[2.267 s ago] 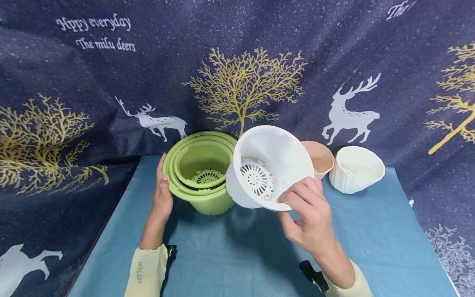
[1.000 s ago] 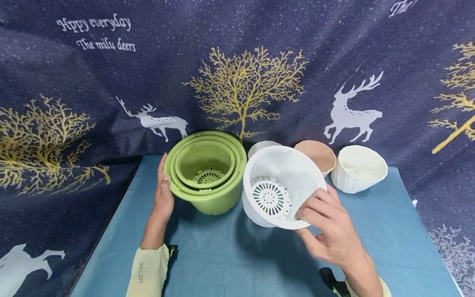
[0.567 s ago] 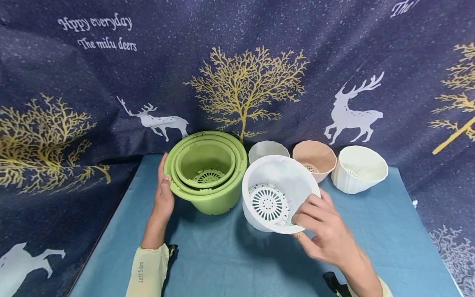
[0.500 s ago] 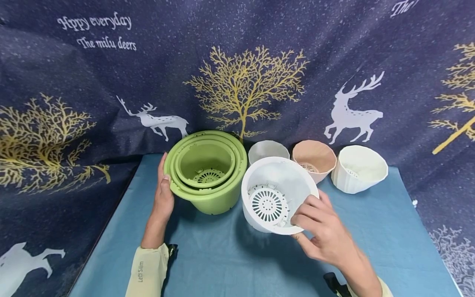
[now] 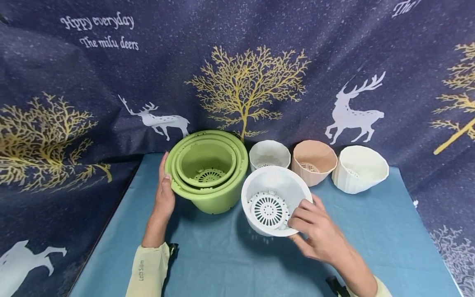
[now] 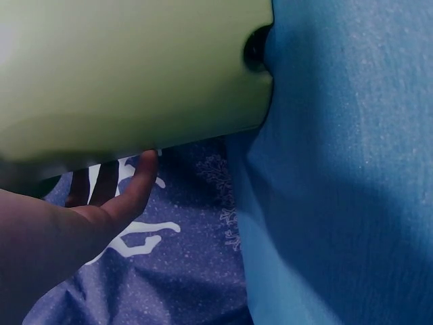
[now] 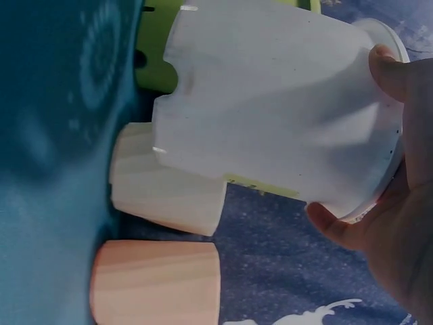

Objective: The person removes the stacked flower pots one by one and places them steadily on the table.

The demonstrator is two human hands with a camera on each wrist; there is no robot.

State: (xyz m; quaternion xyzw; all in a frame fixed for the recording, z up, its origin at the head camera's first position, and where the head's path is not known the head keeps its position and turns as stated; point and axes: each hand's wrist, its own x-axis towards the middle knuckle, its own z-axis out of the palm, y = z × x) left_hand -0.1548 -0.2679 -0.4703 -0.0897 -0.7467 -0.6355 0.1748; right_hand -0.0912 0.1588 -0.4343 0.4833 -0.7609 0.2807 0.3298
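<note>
My right hand [image 5: 315, 233] pinches the near right rim of a white plastic flower pot [image 5: 291, 187], which tilts toward me above the table. Slots ring the pot's bottom, and dots of light fall through it onto the cloth. In the right wrist view, the thumb [image 7: 387, 68] presses the pot's outer wall just below the rim. At left stand nested green flower pots [image 5: 213, 203], a smaller one inside a larger. My left hand [image 5: 165, 198] rests against their left side, fingertips touching the outer wall under the rim; the left wrist view shows a finger [image 6: 142, 179] along that wall.
Behind the white pot, a row of smaller faceted pots lines the back: greyish white [image 5: 270, 148], terracotta [image 5: 315, 154] and cream [image 5: 343, 177]. A blue cloth [image 5: 222, 264] covers the table. A dark printed curtain [image 5: 282, 24] hangs at the back and sides.
The white pot came away rightward from the green pots, then dropped lower and closer to me, uncovering the greyish pot behind. My left hand stayed at the green pots.
</note>
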